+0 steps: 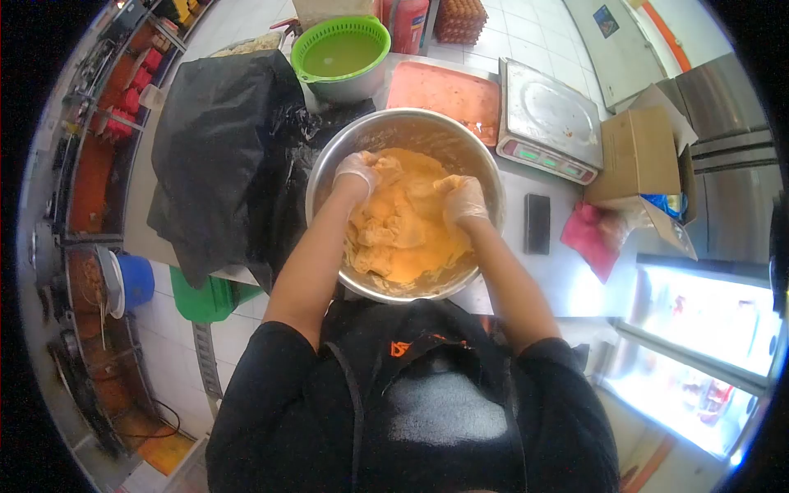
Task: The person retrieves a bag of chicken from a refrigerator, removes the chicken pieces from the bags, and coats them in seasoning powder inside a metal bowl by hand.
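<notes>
A large steel bowl stands on the table in front of me, holding orange-yellow powder and several coated pieces. Both hands wear clear plastic gloves and are inside the bowl. My left hand is closed at the left side, its fingers curled against a coated piece. At the right side, my right hand is also closed, with powder over its fingers; whatever it holds is hidden.
Behind the bowl are a green basin, a pink tray and a scale. Black plastic lies left. A dark phone-like object, pink cloth and cardboard box are right.
</notes>
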Tool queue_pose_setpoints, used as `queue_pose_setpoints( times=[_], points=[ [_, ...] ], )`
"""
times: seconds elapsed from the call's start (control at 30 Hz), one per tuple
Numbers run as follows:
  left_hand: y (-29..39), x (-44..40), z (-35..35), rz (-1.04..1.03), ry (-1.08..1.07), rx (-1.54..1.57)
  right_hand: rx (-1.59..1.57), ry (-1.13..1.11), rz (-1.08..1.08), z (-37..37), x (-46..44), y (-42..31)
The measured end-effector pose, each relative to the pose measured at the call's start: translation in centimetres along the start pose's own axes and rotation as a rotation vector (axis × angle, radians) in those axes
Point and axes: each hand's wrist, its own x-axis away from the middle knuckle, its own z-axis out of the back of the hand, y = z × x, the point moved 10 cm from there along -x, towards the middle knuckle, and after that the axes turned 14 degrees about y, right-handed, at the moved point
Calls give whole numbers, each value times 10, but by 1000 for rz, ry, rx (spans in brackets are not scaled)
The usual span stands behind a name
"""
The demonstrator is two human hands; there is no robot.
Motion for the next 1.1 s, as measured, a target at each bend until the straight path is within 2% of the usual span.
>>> queue_pose_setpoints(
  times=[0.03, 0.1, 0.13, 0.2, 0.3, 0.33, 0.37, 0.4, 0.43, 0.5, 0.53, 0.6, 0.63, 0.73, 0.83, 0.9, 0.93, 1.0, 1.1],
  points=[
    [4, 2, 3, 3, -1, 2, 2, -2, -1, -1, -1, 5],
    [-1, 6, 9, 81, 25, -247, 102, 67, 225, 4, -1, -17],
    [-6, 3, 6, 81, 24, -247, 102, 66, 224, 4, 0, -17],
    [-13, -5, -3, 29, 40, -179, 525, -109, 339, -8, 21, -44],
    [-7, -6, -2, -5, 69, -15, 679, -54, 288, -3, 25, -48],
    [-6, -6, 0, -7, 68, -16, 678, -52, 287, -7, 15, -32],
    [14, 2, 14, -86, 90, -49, 610, 41, 327, -7, -2, -12],
    [28, 7, 21, -164, 110, -82, 542, 133, 364, -1, -7, -16],
    [25, 6, 19, -163, 105, -81, 545, 133, 360, -1, -8, -10],
    [26, 7, 24, -231, 194, -7, 457, -36, 190, -7, 4, -13],
    [26, 9, 24, -248, 205, -15, 461, -35, 184, -10, 2, -7],
    [28, 10, 26, -320, 247, -8, 656, -90, 337, -26, -3, -9],
    [33, 13, 29, -394, 290, -3, 658, -91, 331, -26, -6, -5],
    [41, 17, 39, -425, 340, -6, 726, -165, 315, -32, -11, -3],
    [36, 16, 44, -370, 374, -52, 789, -162, 366, -40, -20, 18],
    [32, 14, 44, -351, 375, -48, 467, -129, 75, -21, -15, 19],
    [30, 13, 44, -343, 376, -47, 476, -136, 76, -20, -14, 18],
    [30, 13, 45, -334, 373, -45, 346, -112, -108, -14, -12, 27],
    [29, 11, 44, -316, 347, -33, 511, -158, -66, -8, 0, 13]
  ],
)
